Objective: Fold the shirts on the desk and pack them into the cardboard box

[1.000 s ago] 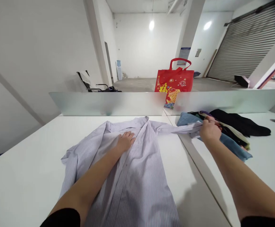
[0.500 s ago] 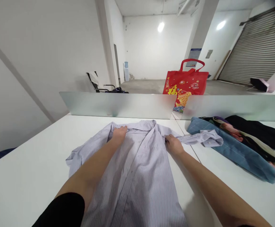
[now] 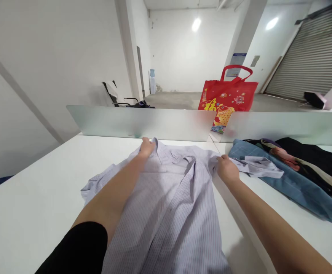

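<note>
A pale lilac striped shirt [image 3: 166, 198] lies spread on the white table [image 3: 40, 205], its front open and its collar toward the far edge. My left hand [image 3: 147, 147] is closed on the cloth beside the left end of the collar, which stands slightly raised there. At the right shoulder, my right hand [image 3: 226, 167] pinches the fabric near the top of the sleeve. That sleeve runs out to the right, and its cuff rests on folded blue jeans [image 3: 286, 194]. The other sleeve is bunched at the left, partly behind my left forearm.
Dark garments [image 3: 311, 160], one with a flower print, lie piled beside the jeans at the right. A frosted glass divider [image 3: 143, 123] runs along the table's far edge. Behind it stands a red bag [image 3: 229, 95], with a chair [image 3: 120, 97] farther left.
My left hand has moved away from me, lifting the collar side. My right hand has shifted right with the shoulder cloth, so the collar is wider and the sleeve lies farther right.
</note>
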### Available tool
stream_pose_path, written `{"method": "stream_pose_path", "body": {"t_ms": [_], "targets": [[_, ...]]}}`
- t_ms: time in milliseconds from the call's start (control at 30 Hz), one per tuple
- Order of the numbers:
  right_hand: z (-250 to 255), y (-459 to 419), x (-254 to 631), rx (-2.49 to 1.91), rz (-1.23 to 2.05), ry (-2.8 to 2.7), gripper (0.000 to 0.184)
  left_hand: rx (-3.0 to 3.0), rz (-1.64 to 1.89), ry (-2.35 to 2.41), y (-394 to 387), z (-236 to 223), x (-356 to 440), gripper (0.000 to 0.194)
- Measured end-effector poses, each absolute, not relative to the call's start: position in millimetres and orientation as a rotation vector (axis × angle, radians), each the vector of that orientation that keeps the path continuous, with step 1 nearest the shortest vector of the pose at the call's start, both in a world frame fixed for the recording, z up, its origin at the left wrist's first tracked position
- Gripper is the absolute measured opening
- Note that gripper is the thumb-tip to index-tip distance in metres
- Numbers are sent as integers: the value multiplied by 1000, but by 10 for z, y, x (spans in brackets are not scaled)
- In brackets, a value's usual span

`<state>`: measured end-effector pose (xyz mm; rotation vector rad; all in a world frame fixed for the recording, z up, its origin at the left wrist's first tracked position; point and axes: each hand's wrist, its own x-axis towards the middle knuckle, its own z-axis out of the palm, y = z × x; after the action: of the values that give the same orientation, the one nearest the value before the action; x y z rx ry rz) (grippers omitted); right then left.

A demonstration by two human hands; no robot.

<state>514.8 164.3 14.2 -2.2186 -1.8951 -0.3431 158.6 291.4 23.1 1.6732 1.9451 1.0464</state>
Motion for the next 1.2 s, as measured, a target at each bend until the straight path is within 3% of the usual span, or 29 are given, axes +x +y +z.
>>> {"method": "stream_pose_path", "body": {"t_ms": [100, 200, 333, 467, 700, 833, 933, 1033, 1200], "targets": [[225, 1515, 4888, -2037, -312, -1908, 27, 1914, 904, 1922, 2661, 91, 1731, 15], [257, 1484, 4596, -1925, -56, -1948, 23, 2118, 759, 1854, 2344, -1, 1814, 19], [172, 1645, 4330, -2033, 12, -1860, 36, 2334, 545, 1736, 1730, -13, 1820, 11], [150, 1870, 4155, -2101, -2, -1901, 23, 2659, 303, 1586, 1133, 89, 1568, 15], [410, 1848, 3794, -1757, -189, -2006, 23, 2193, 463, 2395, 760, 407, 199, 33], [376, 1717, 3469, -1739, -193, -2227, 25, 2292, 362, 2378, 387, 249, 72, 50], [187, 1613, 3292, -1692, -46, -2491, 24, 2368, 253, 2254, 230, 79, 271, 42], [-59, 1535, 3291, -1602, -153, -2465, 28, 2268, 242, 2263, 309, 32, 289, 25], [-302, 1519, 3444, -1484, -240, -2329, 35, 1724, 713, 2106, 519, 148, -186, 26]]}}
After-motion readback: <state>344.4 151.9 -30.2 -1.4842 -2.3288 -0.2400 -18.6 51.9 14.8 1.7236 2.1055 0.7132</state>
